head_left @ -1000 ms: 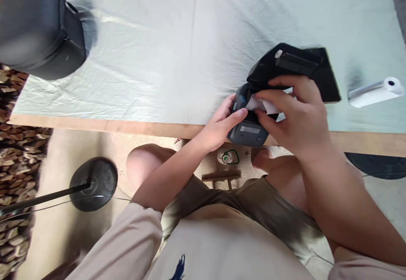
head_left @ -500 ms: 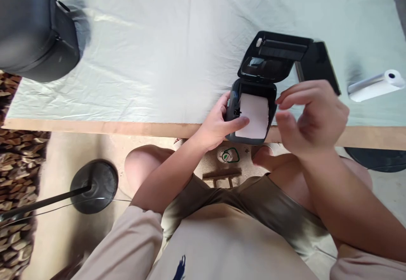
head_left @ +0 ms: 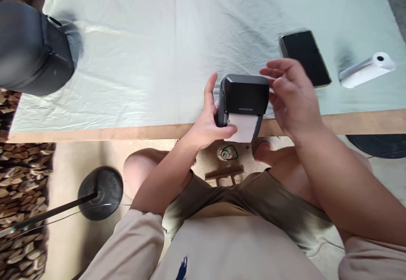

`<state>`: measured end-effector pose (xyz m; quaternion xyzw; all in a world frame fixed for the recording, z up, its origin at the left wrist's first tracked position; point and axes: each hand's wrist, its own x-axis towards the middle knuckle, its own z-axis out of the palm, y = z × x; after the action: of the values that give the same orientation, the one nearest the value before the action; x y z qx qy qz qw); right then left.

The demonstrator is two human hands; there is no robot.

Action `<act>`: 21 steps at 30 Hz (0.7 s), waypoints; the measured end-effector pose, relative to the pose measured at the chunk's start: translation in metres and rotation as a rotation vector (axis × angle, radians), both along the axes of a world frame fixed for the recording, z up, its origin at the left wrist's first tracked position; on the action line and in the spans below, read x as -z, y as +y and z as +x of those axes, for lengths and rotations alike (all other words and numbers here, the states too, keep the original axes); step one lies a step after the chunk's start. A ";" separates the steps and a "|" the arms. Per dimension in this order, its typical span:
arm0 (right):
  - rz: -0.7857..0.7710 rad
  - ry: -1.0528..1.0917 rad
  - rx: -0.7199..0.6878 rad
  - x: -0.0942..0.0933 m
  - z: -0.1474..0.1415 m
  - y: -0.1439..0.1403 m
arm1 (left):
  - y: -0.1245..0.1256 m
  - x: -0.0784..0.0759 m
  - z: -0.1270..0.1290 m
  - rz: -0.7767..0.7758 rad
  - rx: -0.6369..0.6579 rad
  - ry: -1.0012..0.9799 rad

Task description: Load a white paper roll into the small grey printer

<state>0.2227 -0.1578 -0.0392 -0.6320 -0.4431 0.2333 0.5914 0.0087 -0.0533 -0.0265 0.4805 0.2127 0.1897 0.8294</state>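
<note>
A black portable label printer (head_left: 245, 94) is at the table's front edge, its lid lowered over the body but standing a little raised at the front. White paper (head_left: 242, 127) comes out from under the lid toward me. My left hand (head_left: 209, 123) grips the printer's left side, thumb pressed on the paper and index finger pointing up beside the lid. At the printer's right edge is my right hand (head_left: 292, 96), its fingers loosely bent and apart; whether a fingertip touches the lid I cannot tell.
A phone (head_left: 306, 58) lies beyond my right hand, with a white paper roll (head_left: 366, 70) to its right. At the table's left stands a dark zipped case (head_left: 34, 49). A wooden strip (head_left: 111, 132) edges the cloth-covered table (head_left: 136, 60). A round black stand base (head_left: 100, 193) is on the floor.
The printer's lid has swung down toward me over the paper compartment. My right hand has shifted slightly up and left; my left hand still holds the printer.
</note>
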 end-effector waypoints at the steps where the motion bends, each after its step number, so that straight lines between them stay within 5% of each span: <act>1: -0.019 0.007 -0.066 0.000 -0.005 -0.001 | 0.000 0.000 0.000 -0.007 -0.007 0.000; 8: -0.093 0.049 -0.313 -0.015 -0.031 -0.010 | -0.003 -0.001 0.007 -0.019 -0.136 -0.113; 17: -0.049 -0.168 -0.135 -0.009 -0.027 -0.011 | -0.006 -0.006 0.011 -0.018 -0.096 -0.036; 21: -0.030 -0.165 -0.183 -0.012 -0.025 -0.013 | -0.004 -0.003 0.012 -0.037 -0.090 -0.073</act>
<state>0.1980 -0.1712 -0.0272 -0.6148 -0.5426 0.2403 0.5195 0.0209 -0.0569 -0.0232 0.4478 0.2072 0.2404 0.8359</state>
